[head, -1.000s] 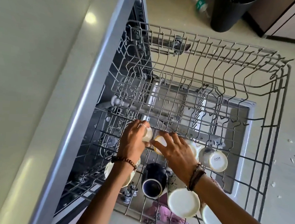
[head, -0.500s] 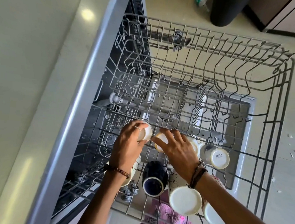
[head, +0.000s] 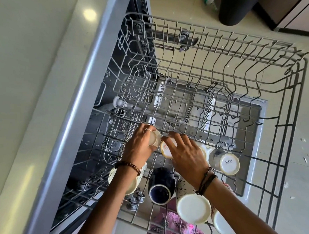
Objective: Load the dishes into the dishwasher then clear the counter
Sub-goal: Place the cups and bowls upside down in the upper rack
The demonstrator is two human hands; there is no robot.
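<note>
**Inspector:** Largest item first. The upper rack of the dishwasher is pulled out over the open door. Its far portion, from nine o'clock through twelve to three, carries nothing. All loaded ware sits at the near edge, five to seven o'clock.

**Clerk:** What is loaded?

**Inspector:** Inverted cups in two rows. Near row: a speckled white mug, a dark blue mug, a pale cup partly under the left forearm, and another white cup at the frame's bottom edge. Row beyond: a small white cup at three o'clock of the hands, and the two now being handled.

**Clerk:** The hands?

**Inspector:** The left hand has its fingers curled round a small cream cup, seating it base-up. The right hand lies over a yellow-toned cup just beside it, fingers bent round its side. The two cups are touching or very nearly so.

**Clerk:** Progress?

**Inspector:** In my judgement, loading is partway done: cups only, no plates visible, much rack free. The counter at nine o'clock shows bare where visible; whether clearing remains, I cannot tell.

**Clerk:** Markings?

**Inspector:** One legible: "SISTA" on the small white cup's base. A reddish mark on the yellow-toned cup is unreadable.
</note>
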